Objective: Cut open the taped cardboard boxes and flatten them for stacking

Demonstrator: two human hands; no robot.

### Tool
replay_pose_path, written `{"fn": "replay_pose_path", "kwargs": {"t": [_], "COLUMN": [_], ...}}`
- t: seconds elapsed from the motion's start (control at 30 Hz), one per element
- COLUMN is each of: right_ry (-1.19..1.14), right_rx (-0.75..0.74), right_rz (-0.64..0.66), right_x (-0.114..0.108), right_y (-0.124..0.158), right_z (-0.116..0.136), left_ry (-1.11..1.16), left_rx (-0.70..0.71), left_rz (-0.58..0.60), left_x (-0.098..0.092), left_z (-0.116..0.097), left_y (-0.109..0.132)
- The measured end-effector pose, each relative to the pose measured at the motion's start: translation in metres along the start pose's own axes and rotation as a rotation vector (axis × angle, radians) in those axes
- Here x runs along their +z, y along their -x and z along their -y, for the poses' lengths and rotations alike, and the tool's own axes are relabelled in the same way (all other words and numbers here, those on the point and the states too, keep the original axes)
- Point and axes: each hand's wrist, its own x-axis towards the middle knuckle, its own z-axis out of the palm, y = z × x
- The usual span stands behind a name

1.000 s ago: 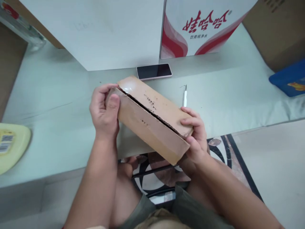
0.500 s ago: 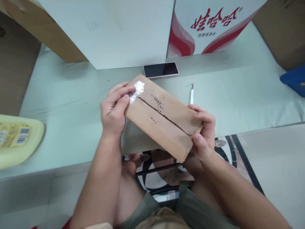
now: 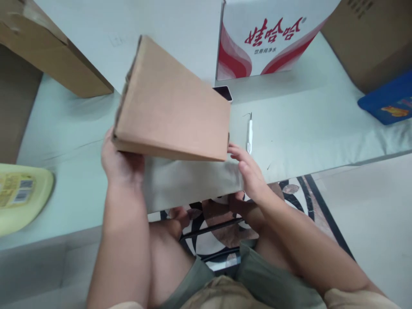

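A plain brown cardboard box point(image 3: 175, 107) is raised and tilted above the table, a smooth side facing me. My left hand point(image 3: 120, 165) grips its lower left end from beneath, with most fingers hidden under the box. Beside the lower right corner is my right hand point(image 3: 249, 171), its fingers stretched out and apart; whether the fingertips touch the cardboard is unclear. A white craft knife point(image 3: 249, 135) lies on the table just beyond that hand. The box partly covers a phone point(image 3: 224, 92) lying behind it.
A large white box point(image 3: 180, 25) and a red-and-white water carton point(image 3: 267, 43) stand at the back. Brown cartons flank them, one point(image 3: 370, 43) at the right. A yellow-green bottle point(image 3: 25, 197) lies at left, a blue container point(image 3: 388, 101) at right. A pale cloth covers the table point(image 3: 309, 124).
The box has turned over, from its slit and taped face to a plain side, and moved up and left with my left hand. My right hand has loosened its grip and shifted left.
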Motion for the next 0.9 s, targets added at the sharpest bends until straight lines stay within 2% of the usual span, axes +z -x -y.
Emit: {"fn": "replay_pose_path", "kwargs": {"t": [0.1, 0.23, 0.33, 0.4, 0.47, 0.53, 0.77, 0.9], "right_ry": [0.096, 0.252, 0.325, 0.349, 0.359, 0.354, 0.381, 0.424], "right_rx": [-0.118, -0.267, -0.367, -0.412, -0.453, -0.502, -0.597, -0.604], "right_rz": [0.131, 0.129, 0.113, 0.113, 0.084, 0.044, -0.093, -0.234], "right_x": [0.005, 0.01, 0.01, 0.007, 0.004, 0.001, 0.0, -0.004], "right_y": [0.001, 0.005, 0.007, 0.007, 0.007, 0.006, 0.01, 0.012], "right_z": [0.005, 0.004, 0.005, 0.007, 0.008, 0.009, 0.02, 0.023], "left_ry": [0.054, -0.063, -0.194, -0.261, -0.302, -0.316, -0.353, -0.503], "left_rx": [-0.193, -0.321, -0.465, -0.549, -0.597, -0.617, -0.683, -0.775], "left_rz": [-0.081, 0.026, 0.169, 0.322, 0.482, 0.592, 0.809, 0.969], "left_x": [0.009, 0.022, 0.022, 0.018, 0.013, 0.008, 0.005, 0.008], "left_z": [0.001, 0.0, 0.003, 0.006, 0.009, 0.013, 0.021, 0.015], "left_y": [0.012, 0.028, 0.031, 0.029, 0.027, 0.026, 0.034, 0.042]}}
